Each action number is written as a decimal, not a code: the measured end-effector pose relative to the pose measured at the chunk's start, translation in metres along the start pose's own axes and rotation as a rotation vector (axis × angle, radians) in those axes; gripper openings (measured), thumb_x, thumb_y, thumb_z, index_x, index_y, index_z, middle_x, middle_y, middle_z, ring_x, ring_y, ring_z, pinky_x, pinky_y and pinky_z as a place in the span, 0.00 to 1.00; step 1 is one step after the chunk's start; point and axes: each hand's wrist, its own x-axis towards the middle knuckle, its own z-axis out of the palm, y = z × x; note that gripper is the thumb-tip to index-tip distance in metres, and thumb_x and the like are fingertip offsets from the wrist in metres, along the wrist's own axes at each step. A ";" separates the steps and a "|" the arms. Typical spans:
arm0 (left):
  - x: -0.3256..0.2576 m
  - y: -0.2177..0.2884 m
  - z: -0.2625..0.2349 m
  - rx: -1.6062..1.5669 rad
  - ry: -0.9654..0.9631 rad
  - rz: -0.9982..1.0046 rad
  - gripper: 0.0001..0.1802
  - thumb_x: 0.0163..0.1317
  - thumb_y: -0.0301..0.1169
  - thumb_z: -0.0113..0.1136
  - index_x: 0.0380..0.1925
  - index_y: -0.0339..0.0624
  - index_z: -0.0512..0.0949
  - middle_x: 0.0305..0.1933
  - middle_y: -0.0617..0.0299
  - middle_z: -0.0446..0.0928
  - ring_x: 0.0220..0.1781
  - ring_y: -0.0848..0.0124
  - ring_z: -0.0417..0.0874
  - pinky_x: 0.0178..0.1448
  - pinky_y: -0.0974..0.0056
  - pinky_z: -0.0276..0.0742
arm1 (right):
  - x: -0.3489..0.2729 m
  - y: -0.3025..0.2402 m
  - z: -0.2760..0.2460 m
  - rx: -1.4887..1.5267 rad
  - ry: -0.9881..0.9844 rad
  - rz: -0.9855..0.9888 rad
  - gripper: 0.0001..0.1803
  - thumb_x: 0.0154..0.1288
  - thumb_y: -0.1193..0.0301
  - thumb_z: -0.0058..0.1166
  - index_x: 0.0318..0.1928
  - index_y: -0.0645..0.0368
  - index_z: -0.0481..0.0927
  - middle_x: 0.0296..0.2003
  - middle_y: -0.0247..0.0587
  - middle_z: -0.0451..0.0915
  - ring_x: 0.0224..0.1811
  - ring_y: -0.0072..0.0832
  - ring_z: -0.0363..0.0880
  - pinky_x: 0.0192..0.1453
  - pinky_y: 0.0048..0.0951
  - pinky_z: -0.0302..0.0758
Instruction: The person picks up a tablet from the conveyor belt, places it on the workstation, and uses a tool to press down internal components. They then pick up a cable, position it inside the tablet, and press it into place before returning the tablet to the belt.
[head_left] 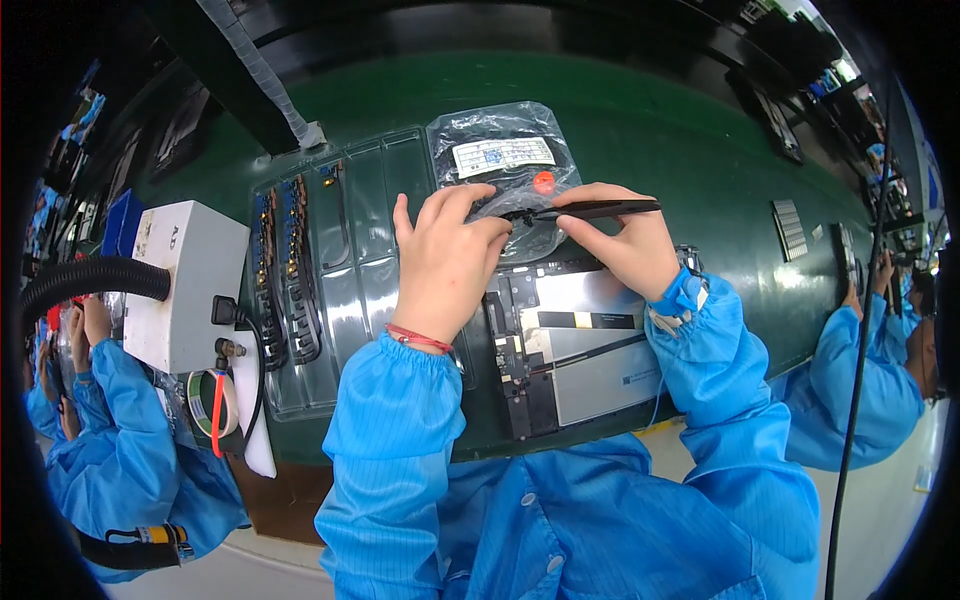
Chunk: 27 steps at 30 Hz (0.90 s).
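Green counter point(660, 130) spread beneath everything, its barest stretches lying far and to the right. Along the left, a clear compartmented tray point(370, 290) took up the room, with a white box-shaped machine point(190, 285) just beyond it, so sideways movement looked tighter there. At the near side an opened electronic device point(590, 375), its flat silver cells exposed, lay close to the counter's near edge, leaving little margin. Just far of it rested a clear plastic bag point(505, 182) with a white label. Over the bag's near part, the left hand's point(445, 260) grip seemed pinched together on a small black part point(521, 215). From the right, the right hand's point(630, 250) grip was clamped on black tweezers point(605, 209), points toward that part; whether they had closed on it, I could not tell. The step appeared to be fine handling of this part; the next move probably called for steady points and slack from the loose film.
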 end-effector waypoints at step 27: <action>0.004 0.008 -0.010 -0.140 0.038 0.040 0.13 0.47 0.20 0.49 0.30 0.50 0.78 0.48 0.67 0.71 0.54 0.66 0.69 0.63 0.40 0.46 | -0.048 -0.026 -0.053 0.423 0.073 0.178 0.10 0.54 0.79 0.55 0.38 0.63 0.79 0.35 0.39 0.78 0.37 0.22 0.75 0.43 0.21 0.72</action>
